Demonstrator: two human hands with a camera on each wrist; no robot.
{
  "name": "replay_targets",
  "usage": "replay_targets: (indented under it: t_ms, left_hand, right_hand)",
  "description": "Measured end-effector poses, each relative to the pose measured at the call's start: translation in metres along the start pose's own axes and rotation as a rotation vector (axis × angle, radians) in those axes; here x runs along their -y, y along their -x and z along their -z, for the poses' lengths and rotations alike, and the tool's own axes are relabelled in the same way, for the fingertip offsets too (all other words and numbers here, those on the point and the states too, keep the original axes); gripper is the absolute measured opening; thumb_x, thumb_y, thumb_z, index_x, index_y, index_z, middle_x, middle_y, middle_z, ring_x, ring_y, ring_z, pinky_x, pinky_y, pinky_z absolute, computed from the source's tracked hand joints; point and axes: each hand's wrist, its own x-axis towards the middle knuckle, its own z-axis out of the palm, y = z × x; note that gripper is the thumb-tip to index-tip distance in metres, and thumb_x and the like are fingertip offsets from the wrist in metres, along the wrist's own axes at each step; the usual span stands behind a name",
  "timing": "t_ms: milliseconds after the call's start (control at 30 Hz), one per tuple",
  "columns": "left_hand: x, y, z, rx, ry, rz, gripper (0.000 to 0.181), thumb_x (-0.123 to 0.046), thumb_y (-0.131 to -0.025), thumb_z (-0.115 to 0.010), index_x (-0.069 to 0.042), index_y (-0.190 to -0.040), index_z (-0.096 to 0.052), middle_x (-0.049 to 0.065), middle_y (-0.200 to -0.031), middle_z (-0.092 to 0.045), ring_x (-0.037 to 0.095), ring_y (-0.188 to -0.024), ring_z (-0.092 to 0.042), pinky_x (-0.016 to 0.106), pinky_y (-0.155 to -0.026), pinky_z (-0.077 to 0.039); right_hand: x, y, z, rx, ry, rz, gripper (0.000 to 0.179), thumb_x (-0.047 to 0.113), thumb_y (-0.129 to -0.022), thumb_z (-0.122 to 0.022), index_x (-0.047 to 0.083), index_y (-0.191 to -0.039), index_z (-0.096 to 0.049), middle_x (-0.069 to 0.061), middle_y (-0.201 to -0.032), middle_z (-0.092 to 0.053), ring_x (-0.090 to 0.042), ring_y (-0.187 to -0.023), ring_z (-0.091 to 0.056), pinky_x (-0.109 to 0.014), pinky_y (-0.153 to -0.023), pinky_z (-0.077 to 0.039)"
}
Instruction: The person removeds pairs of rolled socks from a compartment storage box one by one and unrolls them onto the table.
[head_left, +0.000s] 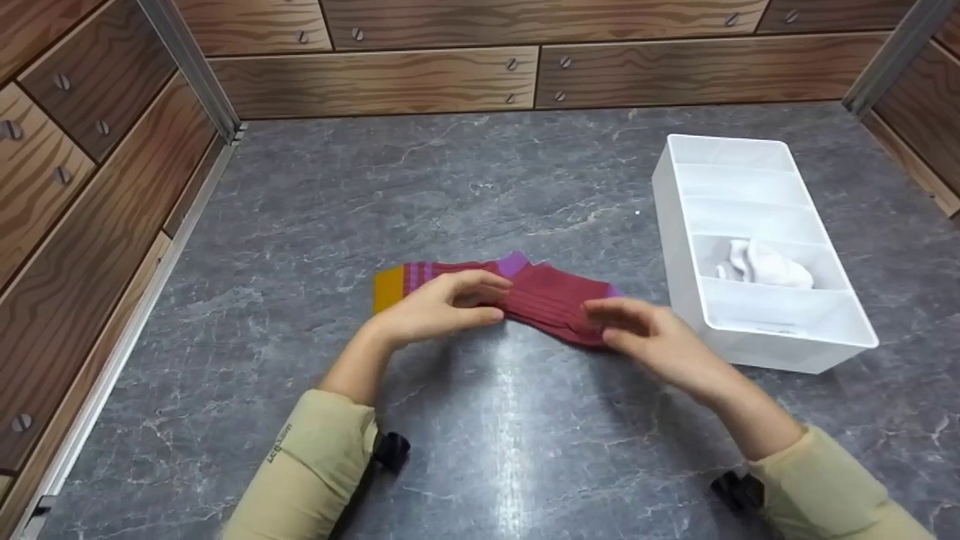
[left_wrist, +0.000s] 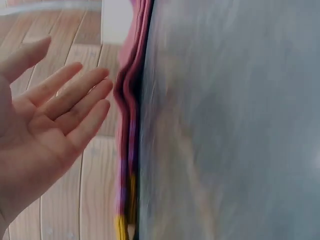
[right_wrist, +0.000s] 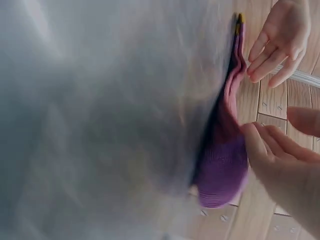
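Back from the fingers, sleeves [head_left: 315,442]: pale padded cuffs are covering both forearms, and black wrist units [head_left: 392,451] are sitting beside them.
Left hand [head_left: 429,307]: its fingers are reaching out loosely, wide apart from the thumb, and are hovering just over the middle of the maroon socks [head_left: 555,301].
Right hand [head_left: 661,341]: its fingers are bending slightly, also wide of the thumb; the tips are lying at the toe end, where one seems to be touching the fabric.
Sock pair: under both sets of fingertips, two layers are lying flat, one on the other, mustard cuffs pointing past the left fingers, purple toes lying by the right ones.
White box [head_left: 787,356]: it is standing just beyond the right fingers, to their right, and a bunched white cloth [head_left: 776,268] is resting in its second compartment from the near end.
Tabletop [head_left: 420,187]: grey marbling is spreading beneath and beyond all the fingers.
Wood-patterned wall [head_left: 375,82]: it is rising farthest ahead of the fingertips.
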Motion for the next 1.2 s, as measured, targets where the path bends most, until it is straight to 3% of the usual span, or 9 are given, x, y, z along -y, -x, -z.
replay_targets:
  t_ms: [100, 233, 400, 533, 633, 700, 900, 1100, 1200]
  left_hand:
    - [-0.006, -0.005, -0.018, -0.096, 0.020, 0.021, 0.042, -0.016, -0.093, -0.063, 0.000, -0.130, -0.053, 0.016, -0.129, -0.057, 0.024, -0.120, -0.053, 0.035, -0.100, -0.041]
    - [-0.008, -0.010, -0.036, -0.224, 0.011, 0.117, 0.042, -0.019, -0.094, -0.062, -0.004, -0.132, -0.053, 0.013, -0.127, -0.058, 0.022, -0.118, -0.054, 0.034, -0.099, -0.043]
    - [-0.005, -0.016, -0.039, -0.271, -0.063, 0.218, 0.041, -0.025, -0.095, -0.060, -0.007, -0.132, -0.054, 0.008, -0.126, -0.059, 0.020, -0.116, -0.054, 0.036, -0.099, -0.042]
    - [-0.003, -0.022, -0.033, -0.269, -0.128, 0.252, 0.039, -0.027, -0.095, -0.059, -0.008, -0.129, -0.057, 0.006, -0.126, -0.059, 0.019, -0.116, -0.053, 0.035, -0.100, -0.040]
    - [-0.001, -0.028, -0.027, -0.281, -0.145, 0.248, 0.036, -0.027, -0.095, -0.059, -0.008, -0.125, -0.060, 0.006, -0.124, -0.060, 0.020, -0.113, -0.053, 0.034, -0.099, -0.040]
    - [0.001, -0.033, -0.024, -0.296, -0.144, 0.239, 0.034, -0.025, -0.095, -0.059, -0.006, -0.123, -0.062, 0.007, -0.122, -0.061, 0.020, -0.111, -0.055, 0.034, -0.097, -0.041]
    - [0.003, -0.052, -0.016, -0.303, -0.155, 0.175, 0.030, -0.021, -0.095, -0.058, -0.003, -0.119, -0.064, 0.009, -0.118, -0.064, 0.020, -0.108, -0.056, 0.031, -0.096, -0.042]
    - [0.002, -0.077, -0.022, -0.274, -0.162, 0.109, 0.028, -0.020, -0.094, -0.059, -0.002, -0.116, -0.066, 0.009, -0.113, -0.066, 0.019, -0.105, -0.057, 0.028, -0.093, -0.043]
    - [0.000, -0.090, -0.030, -0.247, -0.149, 0.085, 0.028, -0.020, -0.094, -0.060, -0.001, -0.115, -0.066, 0.009, -0.111, -0.066, 0.017, -0.102, -0.057, 0.026, -0.091, -0.043]
  right_hand:
    - [0.001, -0.010, 0.009, -0.054, 0.091, 0.031, 0.034, 0.001, -0.092, -0.053, -0.002, -0.126, -0.058, -0.018, -0.125, -0.059, -0.030, -0.118, -0.054, -0.044, -0.102, -0.039]
    - [-0.007, -0.019, 0.017, -0.052, 0.154, 0.025, 0.031, 0.000, -0.092, -0.053, -0.003, -0.122, -0.061, -0.018, -0.121, -0.062, -0.031, -0.115, -0.055, -0.044, -0.100, -0.040]
    - [-0.015, -0.017, 0.020, -0.014, 0.221, -0.021, 0.032, 0.004, -0.092, -0.053, -0.002, -0.122, -0.061, -0.016, -0.120, -0.063, -0.032, -0.117, -0.053, -0.046, -0.100, -0.038]
    - [-0.018, -0.009, 0.021, 0.016, 0.157, -0.041, 0.032, 0.005, -0.093, -0.053, -0.002, -0.124, -0.060, -0.015, -0.121, -0.062, -0.030, -0.115, -0.054, -0.036, -0.097, -0.042]
    - [-0.020, -0.001, 0.018, 0.045, 0.075, -0.043, 0.033, 0.004, -0.093, -0.053, -0.004, -0.125, -0.058, -0.017, -0.123, -0.061, -0.031, -0.116, -0.054, -0.025, -0.094, -0.043]
    - [-0.020, 0.005, 0.014, 0.066, 0.030, -0.041, 0.035, 0.005, -0.093, -0.054, -0.003, -0.127, -0.057, -0.017, -0.125, -0.059, -0.031, -0.119, -0.052, -0.024, -0.096, -0.042]
    - [-0.020, 0.020, -0.004, 0.150, -0.031, -0.025, 0.039, 0.012, -0.095, -0.055, 0.001, -0.132, -0.054, -0.013, -0.131, -0.056, -0.031, -0.125, -0.046, -0.043, -0.104, -0.036]
    - [-0.014, 0.030, -0.028, 0.193, -0.090, -0.005, 0.041, 0.015, -0.095, -0.056, 0.001, -0.134, -0.051, -0.016, -0.135, -0.051, -0.030, -0.125, -0.047, -0.025, -0.099, -0.040]
    - [-0.009, 0.032, -0.039, 0.222, -0.142, 0.022, 0.043, 0.012, -0.095, -0.056, -0.003, -0.134, -0.049, -0.021, -0.136, -0.048, -0.033, -0.124, -0.047, -0.025, -0.098, -0.041]
